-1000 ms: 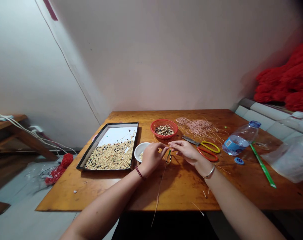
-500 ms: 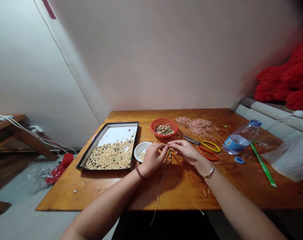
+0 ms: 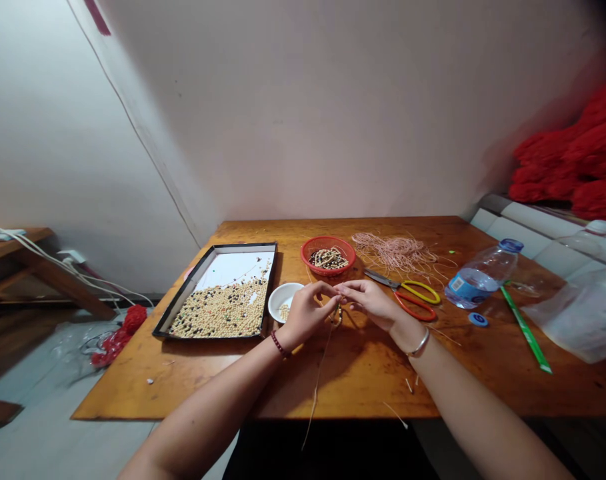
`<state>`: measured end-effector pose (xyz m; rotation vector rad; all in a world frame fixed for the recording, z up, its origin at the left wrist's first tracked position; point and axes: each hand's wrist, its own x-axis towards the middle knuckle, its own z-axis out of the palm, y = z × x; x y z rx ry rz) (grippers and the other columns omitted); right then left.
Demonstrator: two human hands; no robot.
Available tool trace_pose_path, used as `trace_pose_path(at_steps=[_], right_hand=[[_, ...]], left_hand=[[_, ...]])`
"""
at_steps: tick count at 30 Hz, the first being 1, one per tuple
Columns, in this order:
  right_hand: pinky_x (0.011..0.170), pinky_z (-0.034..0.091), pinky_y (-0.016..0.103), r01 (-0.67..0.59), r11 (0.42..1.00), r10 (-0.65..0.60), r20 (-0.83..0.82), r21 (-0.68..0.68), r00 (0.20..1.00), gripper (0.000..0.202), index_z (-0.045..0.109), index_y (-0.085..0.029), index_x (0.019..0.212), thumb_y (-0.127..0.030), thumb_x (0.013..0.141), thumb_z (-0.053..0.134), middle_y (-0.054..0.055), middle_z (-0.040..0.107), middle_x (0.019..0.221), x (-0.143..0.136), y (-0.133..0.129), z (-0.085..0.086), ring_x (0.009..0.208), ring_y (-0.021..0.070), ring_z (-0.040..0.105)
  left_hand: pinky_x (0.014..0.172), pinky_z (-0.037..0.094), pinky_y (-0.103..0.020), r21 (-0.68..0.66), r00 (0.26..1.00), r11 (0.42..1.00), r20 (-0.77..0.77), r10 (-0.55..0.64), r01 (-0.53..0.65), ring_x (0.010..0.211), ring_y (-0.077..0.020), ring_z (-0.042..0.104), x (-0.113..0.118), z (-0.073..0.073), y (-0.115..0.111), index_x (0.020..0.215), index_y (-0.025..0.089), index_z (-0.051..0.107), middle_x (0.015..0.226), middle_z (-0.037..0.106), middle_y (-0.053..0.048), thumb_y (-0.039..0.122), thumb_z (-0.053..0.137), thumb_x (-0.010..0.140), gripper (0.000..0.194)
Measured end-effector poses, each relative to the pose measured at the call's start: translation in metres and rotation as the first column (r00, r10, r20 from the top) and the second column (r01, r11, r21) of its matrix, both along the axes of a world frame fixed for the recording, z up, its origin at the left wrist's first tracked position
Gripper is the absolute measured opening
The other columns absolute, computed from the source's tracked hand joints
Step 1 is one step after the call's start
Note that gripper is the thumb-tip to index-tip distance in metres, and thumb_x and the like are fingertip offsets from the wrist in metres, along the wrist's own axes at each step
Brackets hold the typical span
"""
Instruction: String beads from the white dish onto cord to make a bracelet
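Observation:
My left hand (image 3: 310, 308) and my right hand (image 3: 367, 301) meet fingertip to fingertip above the table, both closed in a pinch. Between them hangs a small beaded string (image 3: 337, 317) of pale and dark beads, bent into a loop. A loose cord end (image 3: 317, 393) trails from it down past the table's front edge. The exact spot where the fingers grip is partly hidden. Just left of my left hand stands a white bowl (image 3: 279, 294) with a few pale beads. A red basket (image 3: 327, 270) holding beaded strings sits beyond my hands.
A black-edged tray (image 3: 157, 327) of beads lies at left. Scissors (image 3: 417, 300) with yellow and red handles, a heap of pink cord (image 3: 395, 253), a water bottle (image 3: 483, 275), its blue cap (image 3: 478, 320), a green strip (image 3: 527, 330) and a plastic bag (image 3: 583, 317) are at right.
My right hand's fingers have closed in nearer to my left fingertips, covering more of the beaded string's upper part. Elsewhere the table looks the same.

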<state>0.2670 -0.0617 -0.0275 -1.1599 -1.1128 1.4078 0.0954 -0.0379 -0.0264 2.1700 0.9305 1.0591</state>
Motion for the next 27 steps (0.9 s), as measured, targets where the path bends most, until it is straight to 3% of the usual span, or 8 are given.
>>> trace_pose_path(at_steps=[8,16,27], right_hand=[[0.057,0.043,0.021,0.005,1.0,-0.005,-0.002,0.006,1.0,0.031,0.075,-0.019,0.086,-0.042,0.064,0.077,0.005,0.069,0.082,0.0016,0.0011,-0.0015,0.068,0.0106,0.058],[0.054,0.041,0.02,-0.021,1.0,0.019,-0.078,-0.02,0.997,0.032,0.075,-0.017,0.086,-0.042,0.065,0.077,0.005,0.068,0.08,0.0012,0.0011,-0.0017,0.065,0.0096,0.057],[0.053,0.041,0.019,-0.005,1.0,0.005,-0.106,0.001,0.994,0.032,0.074,-0.018,0.086,-0.042,0.066,0.077,0.005,0.068,0.08,0.0016,0.0009,-0.0048,0.065,0.0096,0.057]], left_hand=[[0.061,0.043,-0.023,-0.002,0.999,0.999,0.019,0.039,-0.039,0.065,-0.0112,0.058,0.0,-0.0014,0.0017,0.085,0.017,0.062,0.084,0.069,-0.002,0.041,0.061,0.082,0.024],[0.071,0.049,-0.026,-0.043,0.998,0.999,-0.054,-0.027,0.025,0.082,-0.0172,0.065,-0.0008,-0.0015,0.0003,0.098,0.021,0.07,0.096,0.072,-0.005,0.042,0.056,0.086,0.028],[0.06,0.046,-0.022,-0.024,1.0,0.999,0.015,-0.028,0.028,0.068,-0.013,0.063,-0.0013,0.0007,-0.0006,0.08,0.018,0.069,0.081,0.072,-0.003,0.039,0.057,0.085,0.025]])
